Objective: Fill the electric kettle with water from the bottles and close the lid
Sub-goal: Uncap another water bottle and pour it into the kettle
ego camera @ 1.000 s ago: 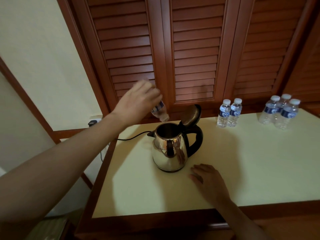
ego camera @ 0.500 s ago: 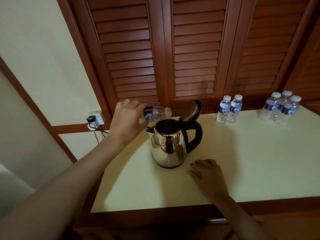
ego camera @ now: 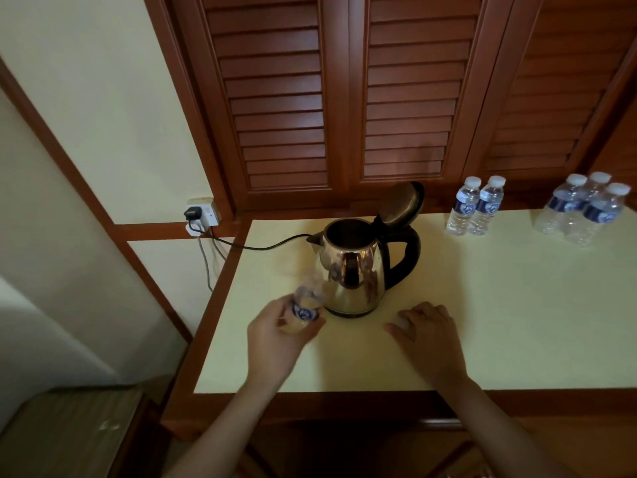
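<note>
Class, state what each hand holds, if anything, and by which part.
The left hand grips a small water bottle around its lower body. The right hand rests flat on the table, holding nothing.

kettle [ego camera: 351, 270]: polished metal, mirror-glossy, warm reflections; handle [ego camera: 408, 257] black plastic, slight sheen; lid [ego camera: 403, 203] dull metal on the inside face. tabletop [ego camera: 499, 305]: smooth matt cream laminate, edged in semi-gloss reddish wood. louvred doors [ego camera: 344, 98]: same varnished wood, slatted. bottles at the back [ego camera: 475, 207]: clear thin plastic, white plastic caps, glossy blue labels. bottle in left hand [ego camera: 275, 336]: clear plastic, motion-blurred. power cord [ego camera: 262, 246]: matt black.
</note>
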Tool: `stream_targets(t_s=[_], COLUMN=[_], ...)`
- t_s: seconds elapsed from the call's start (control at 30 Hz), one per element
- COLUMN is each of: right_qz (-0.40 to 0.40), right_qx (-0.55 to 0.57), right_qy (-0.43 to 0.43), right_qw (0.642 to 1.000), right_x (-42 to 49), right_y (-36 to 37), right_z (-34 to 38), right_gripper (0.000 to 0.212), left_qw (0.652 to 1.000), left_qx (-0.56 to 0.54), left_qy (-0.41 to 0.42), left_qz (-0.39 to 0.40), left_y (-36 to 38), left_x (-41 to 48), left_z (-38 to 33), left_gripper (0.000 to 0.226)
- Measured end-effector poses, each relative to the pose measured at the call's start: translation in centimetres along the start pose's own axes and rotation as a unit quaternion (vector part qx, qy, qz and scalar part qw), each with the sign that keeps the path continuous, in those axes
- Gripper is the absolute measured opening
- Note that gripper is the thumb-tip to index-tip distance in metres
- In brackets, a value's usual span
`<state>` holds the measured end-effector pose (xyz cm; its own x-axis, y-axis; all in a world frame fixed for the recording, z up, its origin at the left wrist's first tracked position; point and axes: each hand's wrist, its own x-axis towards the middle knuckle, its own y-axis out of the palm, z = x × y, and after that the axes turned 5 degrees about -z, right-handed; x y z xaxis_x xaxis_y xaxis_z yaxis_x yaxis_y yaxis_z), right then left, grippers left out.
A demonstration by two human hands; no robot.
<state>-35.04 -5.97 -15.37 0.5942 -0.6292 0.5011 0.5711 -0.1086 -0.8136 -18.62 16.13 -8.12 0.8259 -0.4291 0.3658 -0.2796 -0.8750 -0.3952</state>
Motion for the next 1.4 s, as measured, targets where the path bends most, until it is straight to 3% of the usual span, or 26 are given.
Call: stream_targets(t_s=[0.27, 0.33, 0.43, 0.5, 0.6, 0.7, 0.87, 1.13, 1.4], right_qz=[0.012, 0.014, 0.011, 0.005, 0.016, 0.055, 0.169, 0.282, 0.237], right_qx=[0.03, 0.094, 0.262, 0.32, 0.381, 0.35, 0.267, 0.217, 0.126], right_qy=[0.007, 0.041, 0.11, 0.099, 0.024, -0.061, -0.112, -0.194, -0.207], right_qw=[0.999, 0.995, 0.959, 0.942, 0.924, 0.933, 0.942, 0.914, 0.941], right_x=[0.0, 0.2, 1.0, 2.0, 4.0, 6.0, 7.7, 9.5, 9.7], right_y=[-0.6, -1.6, -4.2, -6.2, -8.9, -9.8, -10.2, -11.4, -11.1], right_z=[0.3, 1.3, 4.5, 7.3, 11.3, 13.3, 14.2, 14.7, 15.6], right_gripper=[0.038, 0.033, 0.018, 0.006, 0.026, 0.036, 0.034, 0.03, 0.034], left_qw=[0.998, 0.998, 0.999, 1.0, 1.0, 0.999, 0.997, 0.999, 0.999], left_qx=[-0.052, -0.046, -0.023, -0.015, -0.008, -0.005, -0.016, -0.019, 0.002], left_qy=[-0.031, -0.036, -0.023, -0.012, -0.02, -0.047, -0.07, -0.035, -0.028], left_qz=[0.003, -0.001, 0.002, 0.001, 0.01, 0.022, 0.031, 0.036, 0.038], left_y=[1.8, 2.2, 2.5, 2.7, 2.7, 2.7, 2.6, 2.6, 3.0], left_x=[-2.5, -2.7, -2.9, -2.8, -2.6, -2.4, -2.4, -2.2, -2.3], left_z=[0.7, 1.2, 1.7, 1.9, 2.1, 2.1, 1.8, 2.0, 2.8], left_gripper=[0.049, 0.054, 0.057, 0.055, 0.056, 0.057, 0.055, 0.056, 0.061])
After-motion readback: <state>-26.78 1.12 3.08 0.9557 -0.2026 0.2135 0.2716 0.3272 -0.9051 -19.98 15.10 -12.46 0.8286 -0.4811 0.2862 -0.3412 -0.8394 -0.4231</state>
